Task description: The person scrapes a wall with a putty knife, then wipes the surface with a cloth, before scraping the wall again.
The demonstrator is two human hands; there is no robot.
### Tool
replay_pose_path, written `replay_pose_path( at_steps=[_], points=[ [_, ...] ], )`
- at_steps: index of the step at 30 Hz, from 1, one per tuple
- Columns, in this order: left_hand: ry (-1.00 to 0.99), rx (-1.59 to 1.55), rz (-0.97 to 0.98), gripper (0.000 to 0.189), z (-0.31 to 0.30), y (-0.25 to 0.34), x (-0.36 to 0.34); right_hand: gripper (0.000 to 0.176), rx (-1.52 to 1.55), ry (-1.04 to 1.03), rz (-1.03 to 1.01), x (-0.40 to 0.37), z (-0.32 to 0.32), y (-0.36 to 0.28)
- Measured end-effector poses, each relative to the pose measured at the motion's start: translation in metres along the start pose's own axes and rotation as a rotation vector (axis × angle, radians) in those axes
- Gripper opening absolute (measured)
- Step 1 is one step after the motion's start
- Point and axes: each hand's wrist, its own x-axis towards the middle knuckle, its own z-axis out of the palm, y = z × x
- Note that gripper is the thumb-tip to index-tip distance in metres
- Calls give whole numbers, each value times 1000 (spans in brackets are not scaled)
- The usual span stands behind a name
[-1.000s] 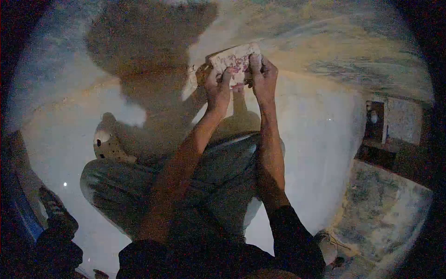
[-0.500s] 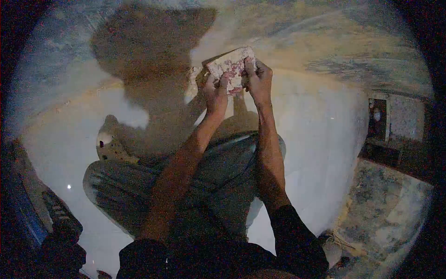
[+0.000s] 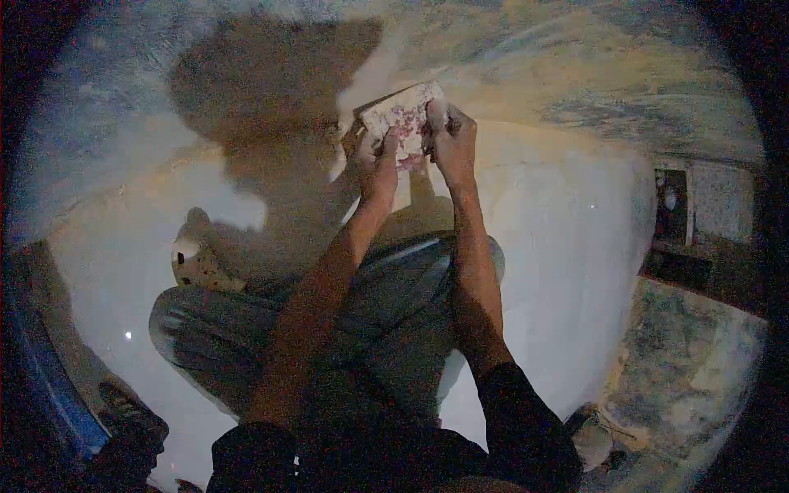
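I hold a pale, flat rectangular piece with reddish, flower-like patches (image 3: 408, 123) out in front of me, slightly tilted. My left hand (image 3: 377, 160) grips its lower left part, thumb on the near face and the other fingers behind it. At its right edge my right hand (image 3: 453, 135) is closed, with the thumb over the upper right corner and the fingers curled. Both forearms reach over my crossed legs in dark trousers (image 3: 386, 320). What lies behind the piece is hidden.
I sit on a pale, smooth floor (image 3: 559, 271) before a stained wall (image 3: 526, 74) with a large shadow. A light clog with holes (image 3: 201, 267) shows by my left knee. Dark striped footwear (image 3: 127, 403) lies at lower left, near a blue edge (image 3: 53, 378). A doorway (image 3: 672, 205) is at right.
The patterned piece and both hands have shifted slightly left. My right hand's fingers have moved a little along its edge. The view has turned slightly.
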Motion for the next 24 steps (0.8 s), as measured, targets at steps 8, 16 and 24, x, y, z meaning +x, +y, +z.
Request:
replay_pose_path(
  at_steps=[8,16,24],
  points=[
    [-47,-153,-93,36,14,37,-10,38,0,0,-27,3,-2,-8],
    [-41,3,97,37,12,34,-16,41,75,-24,-1,-2,-2,2],
    [-81,-18,211,37,16,57,-11,39,154,24,29,-2,-4,-31]
  ],
)
